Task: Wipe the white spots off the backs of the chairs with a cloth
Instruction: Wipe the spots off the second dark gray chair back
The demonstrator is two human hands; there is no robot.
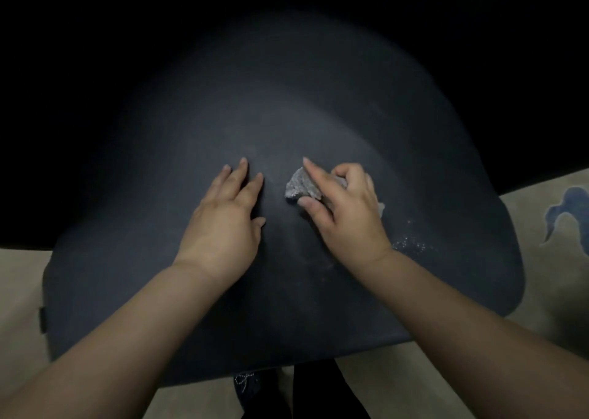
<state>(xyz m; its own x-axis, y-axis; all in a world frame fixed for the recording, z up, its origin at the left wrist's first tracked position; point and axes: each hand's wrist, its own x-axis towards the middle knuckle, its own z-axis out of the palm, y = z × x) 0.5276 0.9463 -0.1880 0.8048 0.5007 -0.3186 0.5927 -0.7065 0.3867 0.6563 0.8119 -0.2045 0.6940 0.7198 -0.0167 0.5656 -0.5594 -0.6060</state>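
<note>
A wide dark chair back (287, 106) fills most of the head view. My left hand (223, 218) lies flat on it near the middle, fingers straight. Just to its right, my right hand (344, 214) holds a crumpled grey cloth (301, 186) against the surface, with thumb and curled fingers round it and the index finger stretched over it. A patch of small white spots (409, 243) speckles the chair back to the right of my right wrist.
Beige carpet (548, 259) with a blue pattern (564, 208) lies to the right, and more beige floor (19, 291) to the left. Below the chair's lower edge, dark trousers and a shoe (251, 386) show. The upper part of the view is black.
</note>
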